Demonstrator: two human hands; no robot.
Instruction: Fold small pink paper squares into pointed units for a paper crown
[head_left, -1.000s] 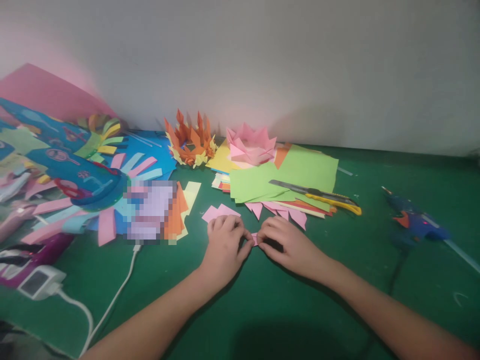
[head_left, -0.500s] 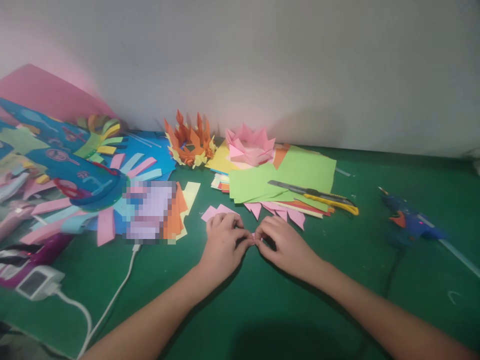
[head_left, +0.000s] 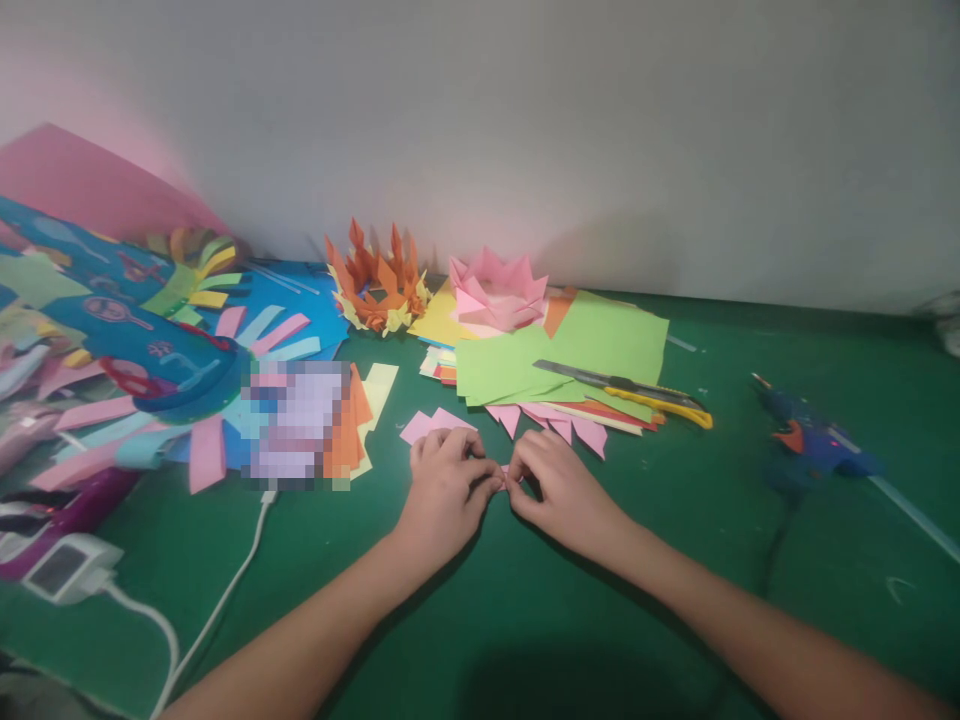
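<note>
My left hand (head_left: 444, 490) and my right hand (head_left: 559, 488) meet fingertip to fingertip over the green table (head_left: 570, 620). Between them they pinch a small folded pink paper piece (head_left: 506, 470), mostly hidden by the fingers. Both hands are closed on it. Just beyond my left hand lies a loose pink paper scrap (head_left: 429, 423). More pink folded triangles (head_left: 570, 428) lie past my right hand, under the edge of a paper stack.
Light green sheets (head_left: 555, 355) carry a yellow utility knife (head_left: 637, 392). A pink paper flower (head_left: 496, 290) and an orange one (head_left: 375, 275) stand by the wall. A blue glue gun (head_left: 814, 440) lies right. Colourful paper crafts (head_left: 150, 360), a charger (head_left: 64, 570) and white cable sit left.
Both hands have drawn slightly closer together and a little toward me, fingertips now pinched tighter on the small pink piece. The view has shifted slightly.
</note>
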